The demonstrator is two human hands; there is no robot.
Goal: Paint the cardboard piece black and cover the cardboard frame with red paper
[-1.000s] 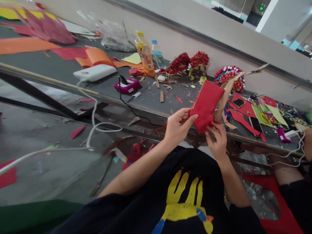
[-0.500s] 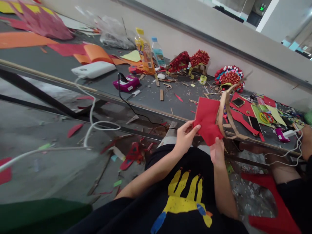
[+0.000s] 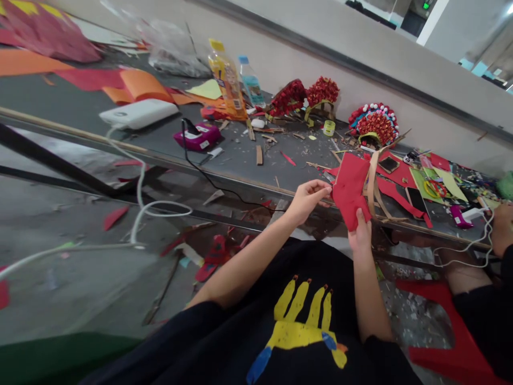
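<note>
Dark grey table (image 3: 236,156), scraps scattered across. Left: orange sheet (image 3: 30,62) far, white power bank (image 3: 140,113) at near edge. Middle: purple packet (image 3: 197,138) near, blue-capped bottle (image 3: 252,85) far, small yellow-green tub (image 3: 329,128) right of it. Grey floor (image 3: 80,214): red scrap (image 3: 115,217) left.

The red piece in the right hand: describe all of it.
The red piece is flat and matte, like felt or paper, with an angular outline. It is held tilted near the front edge of the table. The right hand grips its lower end, thumb on the face; the left hand is at its left edge, contact unclear. Tan strips show at its right side, perhaps attached.
</note>
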